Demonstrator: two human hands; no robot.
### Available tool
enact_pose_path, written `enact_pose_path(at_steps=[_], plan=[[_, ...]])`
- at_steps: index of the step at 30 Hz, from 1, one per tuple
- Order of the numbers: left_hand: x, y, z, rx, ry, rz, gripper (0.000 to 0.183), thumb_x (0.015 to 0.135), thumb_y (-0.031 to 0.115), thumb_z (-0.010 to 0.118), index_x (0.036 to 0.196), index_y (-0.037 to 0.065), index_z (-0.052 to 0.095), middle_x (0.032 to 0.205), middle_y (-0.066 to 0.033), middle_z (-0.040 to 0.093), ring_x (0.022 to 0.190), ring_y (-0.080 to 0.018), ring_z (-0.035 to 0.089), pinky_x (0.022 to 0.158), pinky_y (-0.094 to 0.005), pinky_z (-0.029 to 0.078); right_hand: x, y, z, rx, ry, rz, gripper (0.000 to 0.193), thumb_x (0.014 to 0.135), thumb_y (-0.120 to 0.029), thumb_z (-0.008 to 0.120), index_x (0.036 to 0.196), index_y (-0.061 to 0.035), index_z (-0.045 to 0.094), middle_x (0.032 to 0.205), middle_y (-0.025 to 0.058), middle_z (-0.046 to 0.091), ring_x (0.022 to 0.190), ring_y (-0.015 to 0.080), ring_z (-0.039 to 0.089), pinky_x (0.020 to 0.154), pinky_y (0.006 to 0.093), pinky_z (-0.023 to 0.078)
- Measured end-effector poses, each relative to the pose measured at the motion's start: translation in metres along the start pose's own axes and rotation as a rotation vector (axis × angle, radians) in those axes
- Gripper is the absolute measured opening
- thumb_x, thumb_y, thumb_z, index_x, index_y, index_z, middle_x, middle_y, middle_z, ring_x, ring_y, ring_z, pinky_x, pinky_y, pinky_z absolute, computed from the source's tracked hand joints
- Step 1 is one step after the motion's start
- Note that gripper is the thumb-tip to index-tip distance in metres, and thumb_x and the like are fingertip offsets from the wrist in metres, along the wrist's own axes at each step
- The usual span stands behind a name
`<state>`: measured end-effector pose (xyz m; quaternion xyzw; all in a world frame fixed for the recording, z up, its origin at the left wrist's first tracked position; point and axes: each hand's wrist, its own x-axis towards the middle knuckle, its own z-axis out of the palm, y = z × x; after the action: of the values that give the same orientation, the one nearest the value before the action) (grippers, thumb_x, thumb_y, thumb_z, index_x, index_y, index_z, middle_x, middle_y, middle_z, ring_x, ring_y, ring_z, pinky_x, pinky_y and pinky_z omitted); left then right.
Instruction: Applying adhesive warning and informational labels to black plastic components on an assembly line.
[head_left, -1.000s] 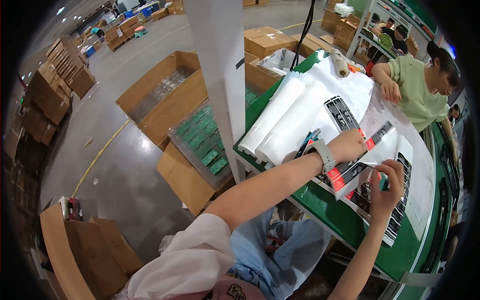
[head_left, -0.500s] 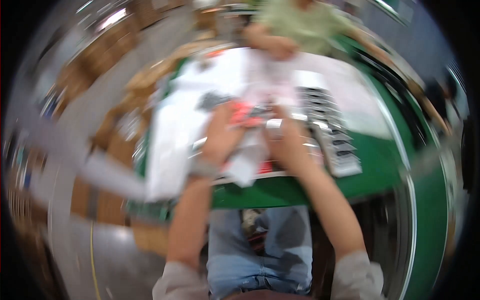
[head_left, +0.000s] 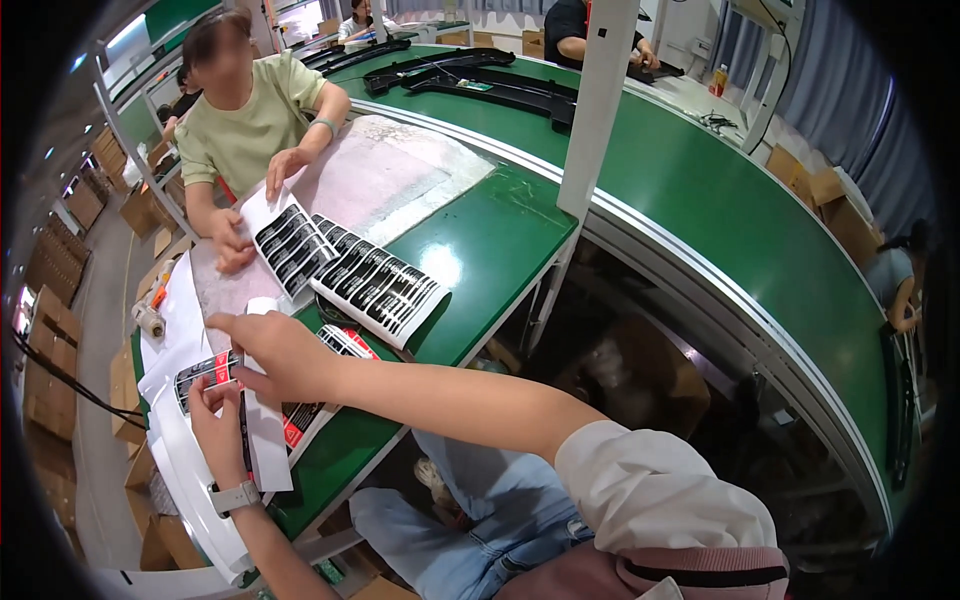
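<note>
Black-and-red printed labels (head_left: 222, 368) on white backing are between my two hands at the table's left side. My left hand (head_left: 215, 425), a pale watch on its wrist, pinches the near edge of these labels. My right hand (head_left: 295, 358) reaches across from the right, thumb and index finger closed at their right end; its other fingers are partly hidden. A strip of white backing paper (head_left: 267, 450) hangs below my right hand. Under it, another black-and-red label sheet (head_left: 300, 425) lies near the table edge, and more red-and-black labels (head_left: 347, 342) lie beyond my right wrist.
Black-and-white label sheets (head_left: 380, 292) lie on the green table (head_left: 520, 215). Across it, a person in a light green top (head_left: 245, 130) handles another label sheet (head_left: 290, 250). A white post (head_left: 595, 120) stands beside the conveyor (head_left: 720, 190), which carries long black parts (head_left: 490, 85).
The view has swung sharply, putting my hands at the left and the conveyor in sight. Blur has cleared. The person opposite now has both hands at a label sheet.
</note>
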<state>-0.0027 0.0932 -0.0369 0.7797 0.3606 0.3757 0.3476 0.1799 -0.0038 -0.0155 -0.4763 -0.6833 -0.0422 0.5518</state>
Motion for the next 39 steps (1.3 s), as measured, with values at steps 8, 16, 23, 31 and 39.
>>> enact_pose_path(at_steps=[8, 16, 23, 31, 39], plan=[[-0.003, 0.017, 0.002, 0.046, 0.101, 0.029, 0.035, 0.088, 0.012, 0.067, 0.119, -0.002, 0.057, 0.094, -0.0081, 0.067, 0.086, -0.0149, 0.062, 0.082, -0.0278, 0.048, -0.001, 0.010, 0.008, 0.111, 0.136, 0.185, 0.095, 0.079, -0.009, 0.067, 0.155, -0.0072, 0.010, 0.105, 0.0214, 0.065, 0.088, 0.0344, 0.067, 0.079, 0.0415, 0.053], [-0.006, 0.020, 0.007, 0.151, -0.048, 0.103, 0.016, 0.084, 0.009, 0.067, 0.095, -0.003, 0.064, 0.090, -0.0111, 0.062, 0.086, -0.0225, 0.062, 0.081, -0.0338, 0.049, -0.002, 0.003, 0.006, -0.090, -0.294, 0.236, 0.101, 0.080, -0.019, 0.070, 0.156, -0.0130, 0.004, 0.091, 0.0219, 0.065, 0.081, 0.0396, 0.066, 0.070, 0.0471, 0.052], [-0.007, 0.021, 0.007, 0.210, -0.079, 0.119, 0.019, 0.085, 0.012, 0.066, 0.097, -0.002, 0.065, 0.095, -0.0113, 0.063, 0.089, -0.0258, 0.062, 0.081, -0.0364, 0.048, -0.003, 0.000, 0.004, -0.052, -0.322, 0.217, 0.093, 0.080, -0.015, 0.069, 0.155, -0.0140, 0.014, 0.096, 0.0209, 0.066, 0.085, 0.0377, 0.067, 0.073, 0.0444, 0.054], [-0.007, 0.016, 0.008, 0.272, -0.114, 0.168, 0.020, 0.084, 0.013, 0.065, 0.097, -0.001, 0.065, 0.095, -0.0128, 0.063, 0.092, -0.0289, 0.061, 0.084, -0.0393, 0.047, -0.006, 0.001, 0.007, -0.230, -0.451, 0.050, 0.079, 0.079, -0.014, 0.065, 0.150, -0.0149, 0.030, 0.090, 0.0151, 0.069, 0.087, 0.0328, 0.067, 0.074, 0.0420, 0.055], [-0.007, 0.020, 0.008, 0.319, -0.138, 0.176, 0.019, 0.084, 0.013, 0.064, 0.096, -0.002, 0.066, 0.096, -0.0144, 0.063, 0.094, -0.0306, 0.060, 0.086, -0.0408, 0.046, -0.008, 0.007, 0.013, -0.249, -0.443, 0.016, 0.083, 0.078, -0.014, 0.065, 0.152, -0.0161, 0.028, 0.091, 0.0145, 0.069, 0.087, 0.0333, 0.067, 0.073, 0.0429, 0.056]])
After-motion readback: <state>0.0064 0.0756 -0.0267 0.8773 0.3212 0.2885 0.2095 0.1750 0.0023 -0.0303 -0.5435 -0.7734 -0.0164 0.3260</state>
